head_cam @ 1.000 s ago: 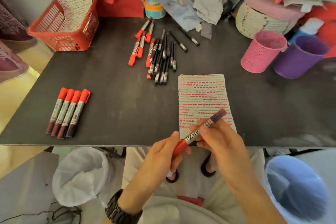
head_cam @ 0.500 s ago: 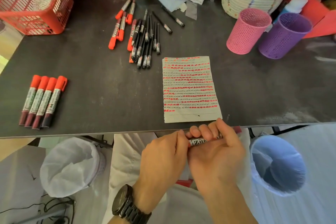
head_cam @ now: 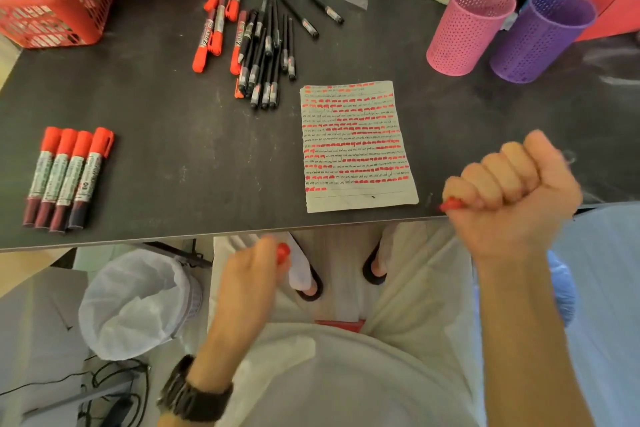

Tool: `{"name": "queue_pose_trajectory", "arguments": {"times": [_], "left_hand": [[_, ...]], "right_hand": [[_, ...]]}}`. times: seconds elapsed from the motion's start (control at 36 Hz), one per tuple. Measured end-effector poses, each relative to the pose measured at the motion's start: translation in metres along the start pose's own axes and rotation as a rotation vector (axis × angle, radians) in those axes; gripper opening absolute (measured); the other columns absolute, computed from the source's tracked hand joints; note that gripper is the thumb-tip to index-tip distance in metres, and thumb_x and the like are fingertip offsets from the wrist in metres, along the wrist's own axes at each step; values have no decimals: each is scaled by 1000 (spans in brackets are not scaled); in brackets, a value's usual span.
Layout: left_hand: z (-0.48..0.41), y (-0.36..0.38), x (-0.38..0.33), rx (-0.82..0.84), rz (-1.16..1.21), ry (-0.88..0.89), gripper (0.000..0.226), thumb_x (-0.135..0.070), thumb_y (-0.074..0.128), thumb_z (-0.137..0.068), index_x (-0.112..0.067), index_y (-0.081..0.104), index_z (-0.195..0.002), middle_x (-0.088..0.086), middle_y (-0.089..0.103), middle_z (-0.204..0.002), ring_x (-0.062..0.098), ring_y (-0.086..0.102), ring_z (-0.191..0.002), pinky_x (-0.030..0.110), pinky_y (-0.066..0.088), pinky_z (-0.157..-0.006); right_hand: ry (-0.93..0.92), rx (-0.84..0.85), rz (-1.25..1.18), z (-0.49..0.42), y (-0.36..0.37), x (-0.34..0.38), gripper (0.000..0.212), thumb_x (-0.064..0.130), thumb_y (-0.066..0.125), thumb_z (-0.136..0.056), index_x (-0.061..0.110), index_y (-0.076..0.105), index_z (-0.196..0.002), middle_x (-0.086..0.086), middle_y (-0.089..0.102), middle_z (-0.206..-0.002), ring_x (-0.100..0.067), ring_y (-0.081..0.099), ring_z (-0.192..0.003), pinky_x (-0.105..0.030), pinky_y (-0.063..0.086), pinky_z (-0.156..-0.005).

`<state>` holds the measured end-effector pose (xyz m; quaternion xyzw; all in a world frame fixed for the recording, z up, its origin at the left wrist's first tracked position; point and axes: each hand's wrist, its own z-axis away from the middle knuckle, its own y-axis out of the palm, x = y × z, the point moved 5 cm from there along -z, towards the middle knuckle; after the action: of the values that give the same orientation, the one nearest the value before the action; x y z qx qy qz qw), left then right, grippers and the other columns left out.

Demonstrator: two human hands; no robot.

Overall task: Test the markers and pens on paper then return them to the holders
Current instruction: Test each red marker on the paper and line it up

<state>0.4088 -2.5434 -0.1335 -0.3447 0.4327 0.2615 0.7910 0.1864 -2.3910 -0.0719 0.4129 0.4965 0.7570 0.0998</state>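
**Marker (head_cam: 450,205) open, ready for a test line**

Our right hand (head_cam: 512,198) is a tight fist around the marker. It sits over the near edge of the bench (head_cam: 194,156), at about 4 o'clock from the paper (head_cam: 356,146). Our left hand (head_cam: 249,274) is lower, past the bench edge at about 7 o'clock, and pinches the red cap (head_cam: 282,253).

To do this step well, we think we should:
- swap the fist for a finger hold, like for writing
- tip the red end down onto the paper
- draw one short mark on the bare lines at the paper's 6 o'clock end, since the rest is full of red dashes
- keep the cap in our left hand so it does not get lost

Only the marker's red end shows. It pokes out of the fist toward 9 o'clock, at the paper. The rest is hidden, so we guess the marker lies long ways from 9 to 3 o'clock.

The pink holder (head_cam: 467,28) and purple holder (head_cam: 540,35) wait at 1 o'clock.
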Motion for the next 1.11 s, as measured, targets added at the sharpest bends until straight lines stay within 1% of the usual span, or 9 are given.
{"name": "queue_pose_trajectory", "arguments": {"times": [0.08, 0.17, 0.25, 0.33, 0.44, 0.58, 0.78, 1.0, 1.11], "left_hand": [[-4, -13, -16, -65, 97, 127, 46, -48, 41, -89, -16, 29, -59, 2, 29, -56, 14, 26, -54, 32, 29, -56], [-10, -6, -47, -20, 182, 296, 55, -55, 34, -96, -11, 34, -64, 12, 39, -59, 16, 36, -57, 19, 36, -53], [-24, 1, -62, -48, -81, 438, 36, -54, 48, -91, -20, 54, -79, -8, 64, -78, 13, 57, -76, 28, 46, -68], [-41, 9, -66, -66, -388, 595, 23, -40, 69, -87, -23, 58, -97, -30, 60, -100, 2, 56, -97, 24, 45, -83], [-53, 19, -57, -94, -603, 670, 44, -38, 75, -84, -22, 61, -122, -8, 62, -126, 10, 49, -123, 24, 27, -109], [-56, 21, -54, -144, -605, 673, 47, -52, 67, -79, -30, 58, -119, -14, 60, -123, 4, 46, -119, 22, 25, -106], [-54, 19, -54, -168, -583, 666, 50, -51, 67, -77, -30, 61, -121, -11, 62, -124, 4, 46, -120, 23, 28, -106], [-51, 20, -56, -181, -569, 674, 50, -48, 70, -75, -27, 62, -119, -9, 64, -122, 2, 44, -119, 20, 26, -106], [-50, 23, -58, -185, -578, 710, 48, -48, 67, -75, -24, 64, -117, -9, 65, -120, 4, 46, -119, 17, 22, -106]], "right_hand": [[17, -8, -14, -13, 1, -2, 52, 38, 41, -102, 23, 30, -53, 9, 24, -49, -9, 24, -45, -24, 28, -53], [74, -71, 38, -20, 9, -27, 49, 47, 45, -101, 17, 49, -62, 2, 49, -67, -14, 50, -63, -27, 44, -68], [123, -124, 206, -21, 9, -42, 56, 60, 41, -99, 14, 65, -76, -5, 68, -85, -17, 62, -75, -29, 52, -71], [126, -132, 421, -22, 9, -47, 66, 69, 32, -98, 17, 70, -84, -4, 70, -78, -14, 57, -61, -27, 49, -56], [92, -146, 689, -23, 12, -47, 63, 69, 38, -96, 21, 79, -89, -12, 77, -89, -18, 69, -63, -26, 54, -55], [-85, -87, 923, -30, 24, -48, 26, 48, 65, -92, 26, 73, -80, -7, 73, -71, -16, 66, -56, -23, 51, -49], [-108, 1, 1059, -47, 31, -64, 11, 27, 69, -92, 23, 67, -81, -9, 70, -62, -19, 63, -45, -24, 48, -42], [-278, -85, 1190, -45, 17, -67, 26, 37, 76, -85, 27, 61, -65, 5, 66, -54, -8, 62, -45, -19, 48, -44], [-358, -101, 1264, -44, 12, -69, 27, 24, 73, -83, 26, 58, -61, 12, 63, -51, -5, 62, -47, -12, 46, -50]]}}
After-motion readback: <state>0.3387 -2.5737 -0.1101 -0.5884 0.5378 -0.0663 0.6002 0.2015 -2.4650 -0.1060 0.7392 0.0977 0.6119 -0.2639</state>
